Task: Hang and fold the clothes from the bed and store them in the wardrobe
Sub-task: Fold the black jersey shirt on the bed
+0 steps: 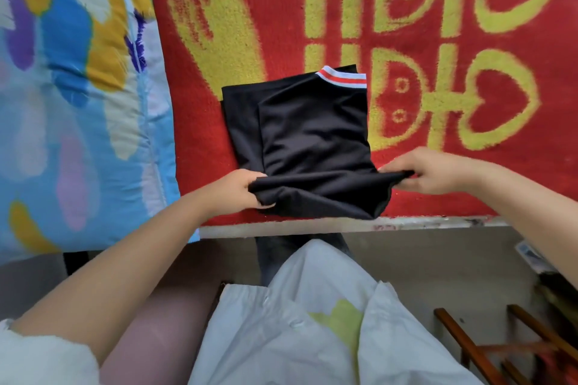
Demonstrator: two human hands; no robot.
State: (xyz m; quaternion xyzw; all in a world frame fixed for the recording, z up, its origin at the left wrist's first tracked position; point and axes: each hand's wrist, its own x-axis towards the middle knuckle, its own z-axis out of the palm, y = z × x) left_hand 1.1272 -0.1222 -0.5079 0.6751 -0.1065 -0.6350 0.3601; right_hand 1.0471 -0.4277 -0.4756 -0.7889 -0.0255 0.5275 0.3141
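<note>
Black shirt (312, 134) lies flat on red blanket (453, 181) at bed edge, striped collar (342, 78) far from us, sides already folded in. We judge it light, limp, no stiffness; hem sags between grips, so we take it at corners. Left hand (237, 191) pinches near-left hem corner, fingers curled round cloth. Right hand (419, 170) pinches near-right corner likewise. Hem lifted slightly off blanket, rest of shirt beyond our hands.

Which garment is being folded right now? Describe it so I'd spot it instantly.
On the red blanket with yellow characters, right of the blue patterned quilt, lies a black folded shirt. The left hand and right hand grip its near edge. Its red-and-white striped collar band sets it apart.
</note>
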